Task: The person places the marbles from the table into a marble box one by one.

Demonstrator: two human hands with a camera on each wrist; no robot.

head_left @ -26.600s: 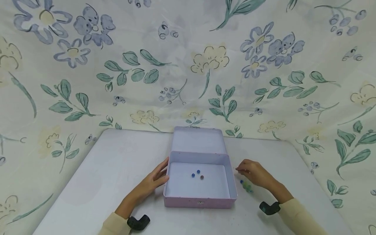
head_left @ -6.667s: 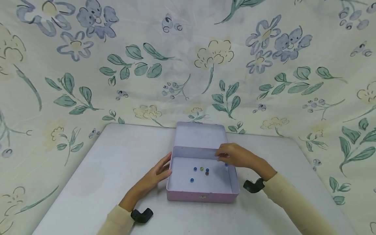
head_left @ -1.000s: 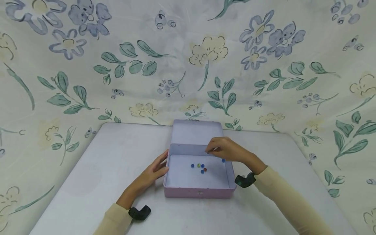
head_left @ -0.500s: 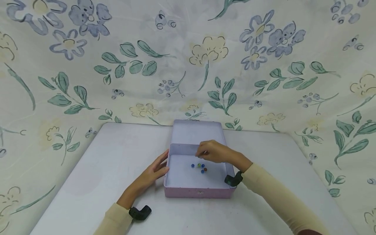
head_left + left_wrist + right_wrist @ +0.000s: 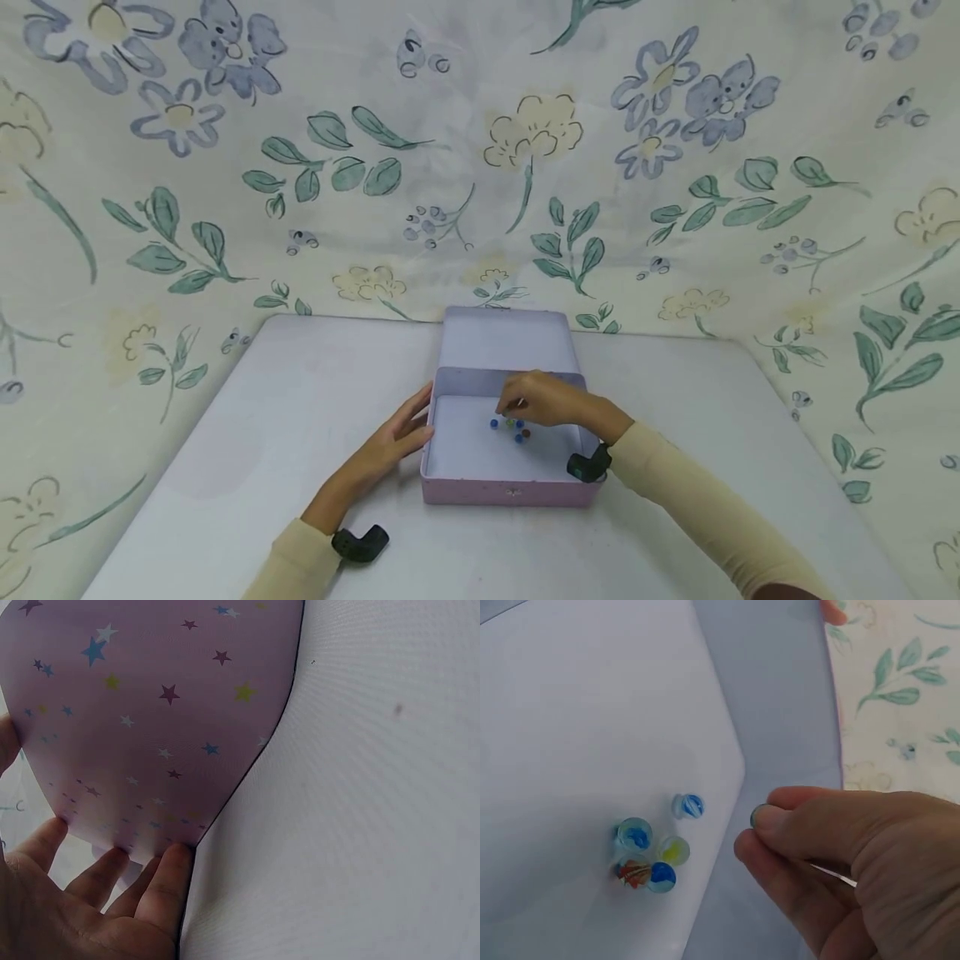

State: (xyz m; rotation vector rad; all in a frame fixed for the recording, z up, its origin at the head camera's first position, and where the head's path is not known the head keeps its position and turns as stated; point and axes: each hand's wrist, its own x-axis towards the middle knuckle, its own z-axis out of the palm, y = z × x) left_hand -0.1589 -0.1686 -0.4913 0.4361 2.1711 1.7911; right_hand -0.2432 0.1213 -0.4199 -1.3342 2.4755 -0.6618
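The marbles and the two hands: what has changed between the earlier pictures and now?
The right hand left the table beside the tin box and now hangs over its inside, pinching a marble. The marbles in the box grew from three to five. The left hand stayed pressed flat against the box's left wall, and the lid stayed open.

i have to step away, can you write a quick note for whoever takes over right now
Left hand: open, fingers flat against the left wall of the tin, steadying it.
Right hand: inside the tin, pinching a greenish marble at its fingertips, above the floor.
Done: five marbles lie clustered on the tin floor; lid stands open at the back.
Left: the pinched marble is not yet let go. No other marbles show on the table.
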